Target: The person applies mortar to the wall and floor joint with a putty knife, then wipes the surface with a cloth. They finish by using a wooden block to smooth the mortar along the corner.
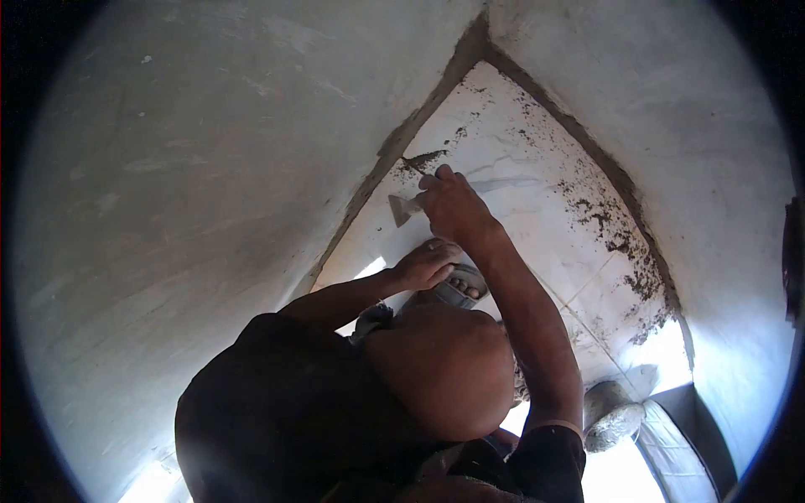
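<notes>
My right hand is closed around a scraper, its flared pale blade pointing left over the white floor tiles. A thin dark strip shows at my fingertips, close to a smear of dark mortar by the left floor edge. My left hand hangs over my sandalled foot, its fingers loosely stretched and nothing showing in them. My bent knee covers the lower middle of the view.
Grey plastered walls rise on both sides and meet in a corner ahead. Mortar bands run along their bases. Dark crumbs lie scattered along the right floor edge. Behind me at the right are a rounded, mortar-crusted object and a pale sheet-like bundle.
</notes>
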The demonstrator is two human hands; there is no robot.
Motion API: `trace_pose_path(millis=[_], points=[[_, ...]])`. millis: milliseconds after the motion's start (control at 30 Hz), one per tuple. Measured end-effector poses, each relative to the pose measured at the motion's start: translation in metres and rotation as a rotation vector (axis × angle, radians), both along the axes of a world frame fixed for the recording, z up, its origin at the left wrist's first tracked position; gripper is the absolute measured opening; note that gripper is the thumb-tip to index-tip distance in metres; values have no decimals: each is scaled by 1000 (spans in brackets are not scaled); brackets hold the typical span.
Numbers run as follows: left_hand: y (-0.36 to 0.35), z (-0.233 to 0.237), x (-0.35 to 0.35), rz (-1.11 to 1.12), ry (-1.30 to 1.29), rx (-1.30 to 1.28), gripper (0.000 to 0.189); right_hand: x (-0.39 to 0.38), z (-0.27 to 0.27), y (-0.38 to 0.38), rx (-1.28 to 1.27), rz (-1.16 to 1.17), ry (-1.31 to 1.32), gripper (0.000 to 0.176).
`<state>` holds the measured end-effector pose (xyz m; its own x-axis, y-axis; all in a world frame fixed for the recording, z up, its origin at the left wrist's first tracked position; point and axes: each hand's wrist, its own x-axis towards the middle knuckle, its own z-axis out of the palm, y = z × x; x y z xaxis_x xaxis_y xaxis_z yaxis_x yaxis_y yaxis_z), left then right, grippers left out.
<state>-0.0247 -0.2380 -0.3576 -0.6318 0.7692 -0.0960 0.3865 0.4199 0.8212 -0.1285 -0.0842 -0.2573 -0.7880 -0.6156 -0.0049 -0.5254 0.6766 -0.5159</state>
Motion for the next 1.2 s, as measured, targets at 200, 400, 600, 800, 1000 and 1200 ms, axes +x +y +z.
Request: trace_pose_path(millis=[200,400,600,800,1000,1200], points=[[7,-11,-12,-97,315,30,21,-60,-7,-3,255,43,-46,20],[5,-10,-12,-126,202,21,24,-123,46,35,501,13,-90,22],[7,-13,-11,-107,229,34,26,-99,23,-19,316,89,72,13],[6,-12,-11,-83,259,66,24,-126,49,-7,433,95,105,16],[6,-14,-9,-88,235,49,26,-120,35,-8,393,-1,138,14],[6,-8,-14,-150,220,-13,28,-64,31,96,18,-279,-110,19]])
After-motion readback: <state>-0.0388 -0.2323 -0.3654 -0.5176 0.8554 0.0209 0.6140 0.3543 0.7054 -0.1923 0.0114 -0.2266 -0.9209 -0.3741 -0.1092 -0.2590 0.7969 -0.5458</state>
